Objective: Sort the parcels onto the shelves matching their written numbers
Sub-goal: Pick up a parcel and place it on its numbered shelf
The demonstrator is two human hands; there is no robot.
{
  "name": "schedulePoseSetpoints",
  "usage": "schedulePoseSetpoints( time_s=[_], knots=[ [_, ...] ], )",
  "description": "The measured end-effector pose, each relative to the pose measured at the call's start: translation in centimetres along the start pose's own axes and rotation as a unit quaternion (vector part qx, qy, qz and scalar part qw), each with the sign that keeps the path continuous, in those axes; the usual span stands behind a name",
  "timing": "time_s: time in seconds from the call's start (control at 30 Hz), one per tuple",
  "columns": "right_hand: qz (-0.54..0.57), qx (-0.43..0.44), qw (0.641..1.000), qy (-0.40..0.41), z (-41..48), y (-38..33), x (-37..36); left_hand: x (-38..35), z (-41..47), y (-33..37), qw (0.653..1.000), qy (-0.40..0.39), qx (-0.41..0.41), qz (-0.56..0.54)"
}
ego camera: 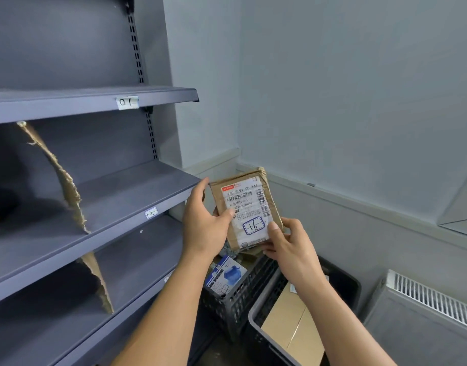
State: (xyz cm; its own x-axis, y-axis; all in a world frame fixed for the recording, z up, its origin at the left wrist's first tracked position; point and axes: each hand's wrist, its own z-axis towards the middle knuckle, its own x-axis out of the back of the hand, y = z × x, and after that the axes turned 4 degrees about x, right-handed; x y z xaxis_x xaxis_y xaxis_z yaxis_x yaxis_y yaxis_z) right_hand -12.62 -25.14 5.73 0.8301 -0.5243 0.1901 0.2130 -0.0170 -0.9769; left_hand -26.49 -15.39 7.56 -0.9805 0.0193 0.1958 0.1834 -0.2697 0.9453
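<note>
Hands (204,228) (290,249) round parcel (247,204), crates (235,299) beneath

Grey metal shelving unit (148,133): upper shelf (68,103) carries tag "01" (127,103); middle shelf (126,199) carries tag "12" (151,213). One torn cardboard divider (66,186) stands upright on the middle shelf, a second divider (97,281) on the lower shelf (137,262). Two perforated crates (235,299) stand touching on the floor (222,348).

We have one wide-angle view, head-worn, looking forward and down. It sits close over the left hand (203,225) and right hand (293,249) at centre frame, near enough to read the parcel (247,207) label. Shelves (95,101) fill the left; their edges bow, probably lens distortion.
</note>
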Motion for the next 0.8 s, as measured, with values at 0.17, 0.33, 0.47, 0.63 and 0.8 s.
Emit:
schedulePoseSetpoints(
  time_s=[0.17, 0.33, 0.47, 0.63, 0.8],
  knots=[
    [0.103, -0.033, 0.994, 0.016, -0.8, 0.0, -0.9, -0.6, -1.8, -0.2, 0.996, 0.006, 0.024, -0.09],
    [0.158, -0.038, 0.987, 0.012, -0.9, -0.5, -0.8, -0.6, -4.0, 0.0, 0.995, -0.066, 0.013, -0.078],
    [0.05, -0.004, 0.999, -0.01, -0.7, -0.5, 0.2, -0.7, -4.8, 0.0, 0.996, -0.068, 0.01, -0.063],
    [-0.03, 0.062, 0.997, -0.046, -0.2, -0.5, 1.6, -1.3, -6.1, 0.2, 0.997, 0.003, 0.024, -0.072],
    [-0.039, 0.078, 0.989, -0.115, 0.1, -0.2, 2.4, -1.8, -8.4, 0.9, 0.994, 0.072, 0.051, -0.069]
  ],
)
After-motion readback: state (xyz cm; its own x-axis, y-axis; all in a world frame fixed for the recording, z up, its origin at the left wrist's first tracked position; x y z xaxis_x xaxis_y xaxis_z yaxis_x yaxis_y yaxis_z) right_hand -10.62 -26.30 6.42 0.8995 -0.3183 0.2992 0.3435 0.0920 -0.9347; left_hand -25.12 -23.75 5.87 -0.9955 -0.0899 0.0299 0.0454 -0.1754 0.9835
